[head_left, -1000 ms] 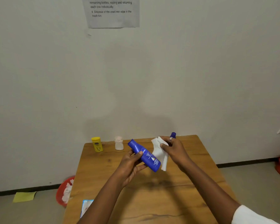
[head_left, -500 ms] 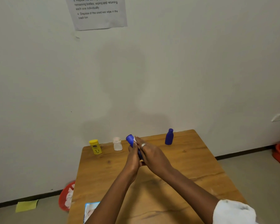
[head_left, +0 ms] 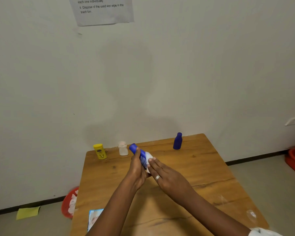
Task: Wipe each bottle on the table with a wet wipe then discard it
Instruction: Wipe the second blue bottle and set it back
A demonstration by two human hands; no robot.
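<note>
Above the table (head_left: pixel 203 176) centre, the left hand (head_left: pixel 137 169) curls round the blue bottle (head_left: pixel 140 155), which tilts toward 11 o'clock. The right hand (head_left: pixel 167 178) lies nearly flat, fingers straight, pressing the wet wipe (head_left: pixel 149 156) against it. Ungripped, the wipe could slip off; a hard stroke might knock the white bottle (head_left: pixel 123 148) at 11 o'clock.

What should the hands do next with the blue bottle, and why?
Probably slide the wipe up toward the cap. The left hand holds the bottle tilted above the table, the right hand presses the wipe flat against its side, and the cap end shows bare.
</note>
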